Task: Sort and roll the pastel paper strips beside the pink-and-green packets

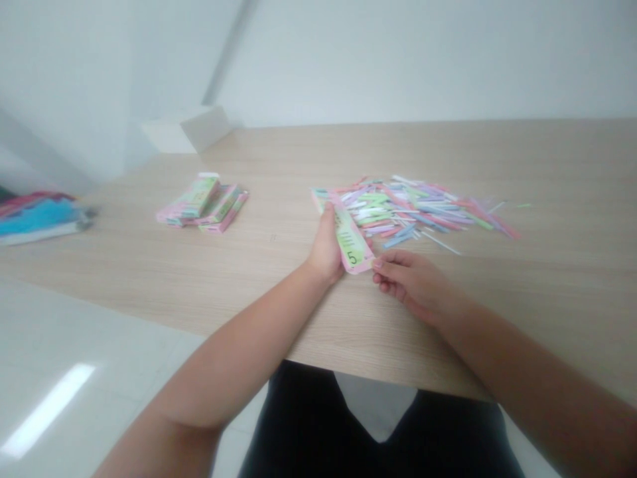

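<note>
While my left hand (326, 249) is gripping the pink-and-green box (352, 240) along its side, thumb lying over the printed face and the other fingers wrapping underneath, my right hand (411, 282) is pinching the near end at its right corner, thumb and forefinger closing on the edge there; the view is coming through too blurred for me to tell whether a flap is sitting between those fingertips. I am seeing the box slanting away over the table (562, 285), its near end showing a dark 5 and its far end pointing up and to the left; whether its underside is touching the wood, I cannot tell. Just beyond and to the right of it, a loose pile of thin coloured sticks (413, 207) is spreading across the surface, mixing pink, green, blue, lilac and white; one white stick (442, 243) is poking out toward me, and a green one is lying near the pile's far right end. Well apart on the left, several similar boxes (202, 199) are lying heaped together; behind them a white angular object (192, 129) is standing near the wall (398, 60); at the far left edge, a blue-and-red bundle (40, 216) is showing indistinctly.
</note>
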Action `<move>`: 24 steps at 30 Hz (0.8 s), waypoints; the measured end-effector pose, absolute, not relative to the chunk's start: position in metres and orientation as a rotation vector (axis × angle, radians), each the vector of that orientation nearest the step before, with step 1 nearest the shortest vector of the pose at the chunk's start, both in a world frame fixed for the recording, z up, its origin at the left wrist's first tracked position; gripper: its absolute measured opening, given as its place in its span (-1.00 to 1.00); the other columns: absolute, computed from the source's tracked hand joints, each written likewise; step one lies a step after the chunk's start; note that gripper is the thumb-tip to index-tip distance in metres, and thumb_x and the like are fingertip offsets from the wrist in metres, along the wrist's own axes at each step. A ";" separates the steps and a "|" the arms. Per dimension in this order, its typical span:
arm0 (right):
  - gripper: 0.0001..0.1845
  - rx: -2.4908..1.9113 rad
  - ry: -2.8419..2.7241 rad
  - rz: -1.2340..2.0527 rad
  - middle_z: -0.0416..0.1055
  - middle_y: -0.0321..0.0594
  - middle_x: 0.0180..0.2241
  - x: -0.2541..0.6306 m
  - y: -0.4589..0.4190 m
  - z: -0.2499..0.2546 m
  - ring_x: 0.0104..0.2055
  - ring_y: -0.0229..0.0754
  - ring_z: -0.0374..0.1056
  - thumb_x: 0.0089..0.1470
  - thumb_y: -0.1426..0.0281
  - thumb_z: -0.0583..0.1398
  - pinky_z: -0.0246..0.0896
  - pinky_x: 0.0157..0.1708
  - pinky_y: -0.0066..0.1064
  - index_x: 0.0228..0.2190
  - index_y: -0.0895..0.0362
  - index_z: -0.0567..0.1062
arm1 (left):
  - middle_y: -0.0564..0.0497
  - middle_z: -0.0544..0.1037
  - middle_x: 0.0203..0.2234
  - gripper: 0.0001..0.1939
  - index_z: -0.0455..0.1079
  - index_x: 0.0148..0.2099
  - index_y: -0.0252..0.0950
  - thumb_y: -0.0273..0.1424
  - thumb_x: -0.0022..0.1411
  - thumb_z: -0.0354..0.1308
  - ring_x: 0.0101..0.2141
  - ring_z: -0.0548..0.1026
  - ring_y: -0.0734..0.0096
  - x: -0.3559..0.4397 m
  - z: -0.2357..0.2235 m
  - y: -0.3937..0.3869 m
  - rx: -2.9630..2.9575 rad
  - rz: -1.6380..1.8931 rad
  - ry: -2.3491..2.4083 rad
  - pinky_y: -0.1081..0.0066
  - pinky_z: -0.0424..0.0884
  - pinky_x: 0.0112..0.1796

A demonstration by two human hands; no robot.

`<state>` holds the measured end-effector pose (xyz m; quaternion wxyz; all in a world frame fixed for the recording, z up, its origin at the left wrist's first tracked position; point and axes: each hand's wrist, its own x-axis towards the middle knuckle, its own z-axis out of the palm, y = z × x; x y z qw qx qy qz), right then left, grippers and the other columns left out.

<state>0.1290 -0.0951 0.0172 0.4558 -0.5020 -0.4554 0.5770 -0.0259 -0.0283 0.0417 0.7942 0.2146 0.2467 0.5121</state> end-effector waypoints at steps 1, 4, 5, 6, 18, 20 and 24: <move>-0.66 -1.239 -1.121 1.416 0.47 -0.29 -0.51 0.129 -0.095 0.017 -0.47 -0.23 0.40 -0.07 0.15 0.46 0.41 -0.48 -0.36 -0.44 0.08 0.49 | -0.06 0.53 -0.52 -0.36 0.46 0.07 -0.32 0.12 0.42 -0.10 -0.51 0.54 0.26 -0.026 0.041 -0.028 0.466 1.098 0.526 0.32 0.51 -0.42; -0.67 -1.241 -1.093 1.409 0.45 -0.32 -0.53 0.129 -0.095 0.016 -0.48 -0.24 0.40 -0.10 0.17 0.47 0.41 -0.48 -0.36 -0.45 0.07 0.50 | -0.05 0.51 -0.53 -0.35 0.46 0.03 -0.33 0.13 0.42 -0.12 -0.53 0.52 0.28 -0.028 0.040 -0.029 0.498 1.100 0.509 0.32 0.50 -0.43; -0.68 -1.242 -1.100 1.403 0.45 -0.32 -0.53 0.129 -0.095 0.016 -0.48 -0.24 0.40 -0.09 0.17 0.46 0.42 -0.48 -0.35 -0.45 0.06 0.50 | -0.05 0.51 -0.53 -0.35 0.46 0.02 -0.33 0.13 0.43 -0.14 -0.53 0.52 0.28 -0.028 0.040 -0.028 0.512 1.101 0.505 0.31 0.50 -0.42; -0.69 -1.245 -1.126 1.387 0.46 -0.31 -0.52 0.129 -0.095 0.016 -0.48 -0.23 0.41 -0.06 0.17 0.45 0.43 -0.47 -0.33 -0.44 0.06 0.51 | -0.05 0.51 -0.54 -0.34 0.47 0.01 -0.33 0.13 0.43 -0.15 -0.53 0.51 0.28 -0.028 0.039 -0.028 0.522 1.104 0.502 0.31 0.50 -0.42; -0.67 -1.208 -1.311 1.052 0.56 -0.27 -0.45 0.124 -0.099 0.018 -0.44 -0.19 0.50 0.02 0.14 0.43 0.53 -0.37 -0.28 -0.38 0.05 0.46 | -0.09 0.54 -0.49 -0.33 0.42 0.11 -0.38 0.11 0.44 -0.15 -0.47 0.57 0.22 -0.028 0.042 -0.026 0.457 1.099 0.524 0.30 0.53 -0.39; -0.71 -1.198 -1.352 0.973 0.57 -0.28 -0.44 0.124 -0.101 0.018 -0.44 -0.19 0.50 0.04 0.17 0.42 0.52 -0.38 -0.29 -0.36 0.05 0.49 | -0.07 0.53 -0.51 -0.30 0.42 0.11 -0.39 0.13 0.43 -0.18 -0.49 0.55 0.24 -0.029 0.043 -0.026 0.471 1.089 0.541 0.31 0.53 -0.40; -0.85 -1.254 -1.498 0.797 0.58 -0.28 -0.42 0.127 -0.104 0.013 -0.39 -0.14 0.54 0.15 0.22 0.35 0.51 -0.35 -0.26 -0.30 0.01 0.55 | -0.04 0.53 -0.49 -0.31 0.40 0.11 -0.36 0.12 0.44 -0.20 -0.50 0.55 0.29 -0.028 0.041 -0.028 0.491 1.060 0.561 0.31 0.54 -0.40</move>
